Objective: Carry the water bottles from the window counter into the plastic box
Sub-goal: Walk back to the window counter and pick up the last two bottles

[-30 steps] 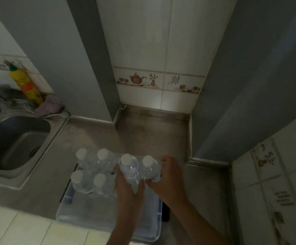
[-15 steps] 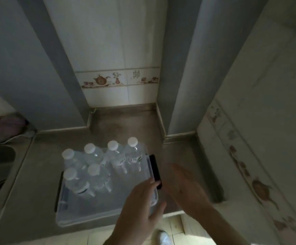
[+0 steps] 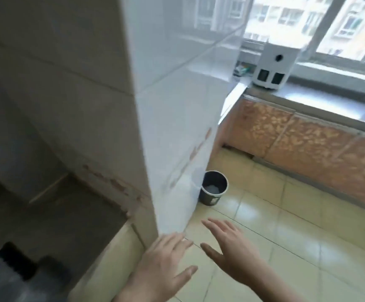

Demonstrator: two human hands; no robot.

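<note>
Item, my left hand [image 3: 166, 261]: low in the head view, palm down, fingers [image 3: 178, 240] spread and loose, holding nothing. Item, my right hand [image 3: 234, 250]: just beside the left and slightly ahead of it, palm down, fingers spread wide, thumb pointing toward the left hand, likewise holding nothing; the two hands are close but apart. Item, floor [image 3: 286, 225]: glossy yellowish tile under both hands, with bright patches of window light. Item, tiled wall corner [image 3: 173, 127]: white, runs down the middle of the view and ends just ahead of my left hand; its shaded side faces left. Item, dark counter [image 3: 57, 225]: left of that corner, in shadow and blurred; I see dark shapes on its near end but cannot tell what they are. Item, small dark bucket [image 3: 213, 188]: upright on the floor against the foot of the wall corner, something pale inside. Item, window counter [image 3: 308, 99]: metal-topped, upper right, with orange patterned fronts below and the window [image 3: 340, 25] above it, buildings outside. Item, white boxy appliance [image 3: 273, 64]: stands on the left end of that counter. Item, water bottles and plastic box: I cannot see either in this view.
</note>
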